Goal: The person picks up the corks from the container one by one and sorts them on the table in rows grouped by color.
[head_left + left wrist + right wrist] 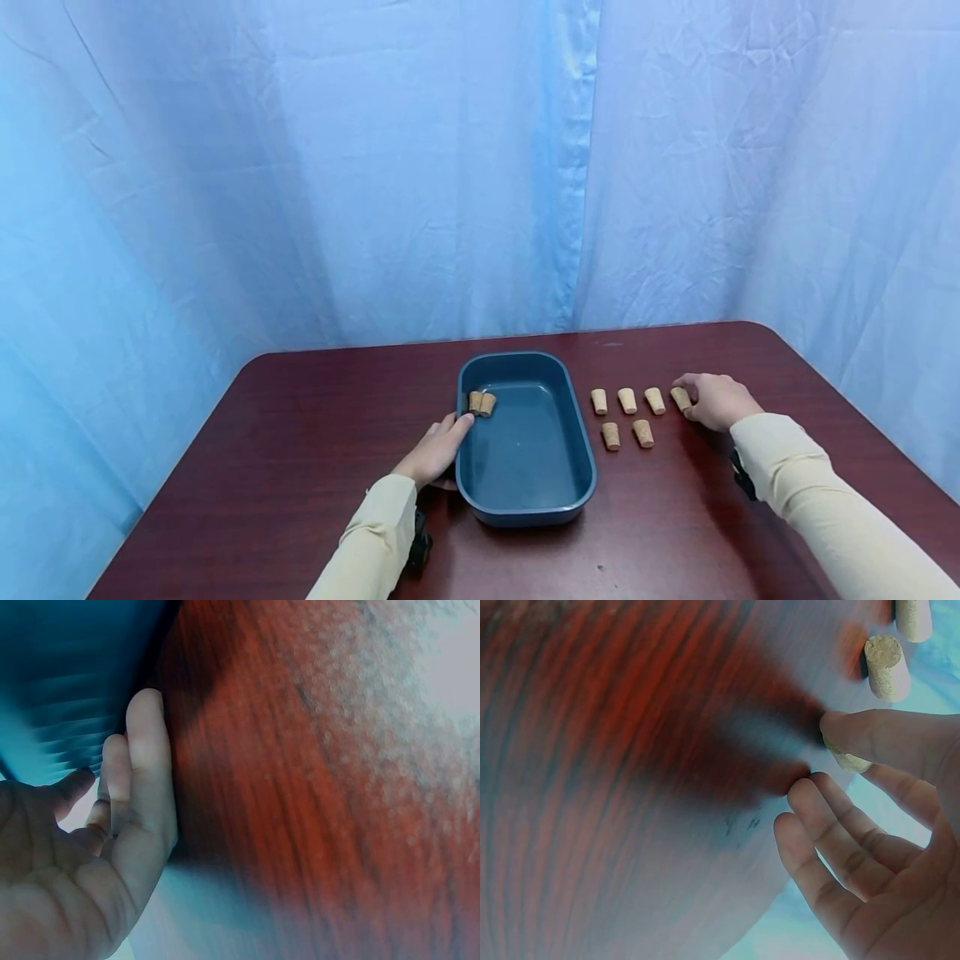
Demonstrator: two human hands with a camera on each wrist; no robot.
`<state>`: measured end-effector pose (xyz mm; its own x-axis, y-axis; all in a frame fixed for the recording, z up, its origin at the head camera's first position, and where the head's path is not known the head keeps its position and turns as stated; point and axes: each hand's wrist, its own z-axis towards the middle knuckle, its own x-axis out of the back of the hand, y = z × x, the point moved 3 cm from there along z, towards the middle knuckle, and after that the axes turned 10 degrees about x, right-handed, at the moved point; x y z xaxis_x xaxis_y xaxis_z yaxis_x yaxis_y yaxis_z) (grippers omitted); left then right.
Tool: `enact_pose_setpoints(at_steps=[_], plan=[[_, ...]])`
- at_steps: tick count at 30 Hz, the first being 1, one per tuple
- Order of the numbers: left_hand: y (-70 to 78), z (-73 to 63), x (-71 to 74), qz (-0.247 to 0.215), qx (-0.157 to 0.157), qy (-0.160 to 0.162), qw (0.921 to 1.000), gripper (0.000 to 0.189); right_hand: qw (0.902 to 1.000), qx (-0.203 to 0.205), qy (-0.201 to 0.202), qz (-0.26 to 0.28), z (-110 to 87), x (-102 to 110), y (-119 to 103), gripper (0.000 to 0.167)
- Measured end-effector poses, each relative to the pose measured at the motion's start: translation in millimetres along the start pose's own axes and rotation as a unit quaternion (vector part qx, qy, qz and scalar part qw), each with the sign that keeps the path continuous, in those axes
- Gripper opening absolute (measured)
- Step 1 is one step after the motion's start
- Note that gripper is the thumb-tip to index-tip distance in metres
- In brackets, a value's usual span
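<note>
A deep blue rectangular tray (517, 450) sits mid-table with two corks (487, 405) together against its left inner wall. My left hand (438, 450) holds the tray's left side, thumb over the rim; in the left wrist view, its fingers (146, 750) lie along the outer wall near the tabletop. Right of the tray, my right hand (716, 400) pinches a tapered cork (681, 398) at the right end of the back row. In the right wrist view, that cork (847, 760) is partly hidden by the thumb, the other fingers extended.
Beside the pinched cork are three more back-row corks (627, 401). Two corks (642, 433) form a nearer row, closer to the tray. Blue curtains (427, 167) hang behind the dark red wooden table (322, 442).
</note>
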<state>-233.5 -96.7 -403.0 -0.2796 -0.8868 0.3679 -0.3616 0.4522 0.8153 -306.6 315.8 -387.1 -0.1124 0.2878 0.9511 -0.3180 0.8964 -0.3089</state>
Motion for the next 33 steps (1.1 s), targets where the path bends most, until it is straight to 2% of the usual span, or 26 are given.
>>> enact_pose_setpoints(at_steps=[11,25,33], plan=[[-0.6,-0.3,0.3,0.004,0.000,-0.001,1.0000,0.071,1.0000,0.005,0.000,0.004,-0.3,-1.5,0.8,0.046],[1.4,0.1,2.1,0.006,-0.002,0.003,1.0000,0.069,0.9996,0.021,0.019,-0.007,-2.0,0.7,-2.5,0.050],[0.1,0.8,1.3,0.003,0.001,-0.002,1.0000,0.069,0.9997,0.022,0.010,-0.001,-6.5,-4.3,-3.2,0.056]])
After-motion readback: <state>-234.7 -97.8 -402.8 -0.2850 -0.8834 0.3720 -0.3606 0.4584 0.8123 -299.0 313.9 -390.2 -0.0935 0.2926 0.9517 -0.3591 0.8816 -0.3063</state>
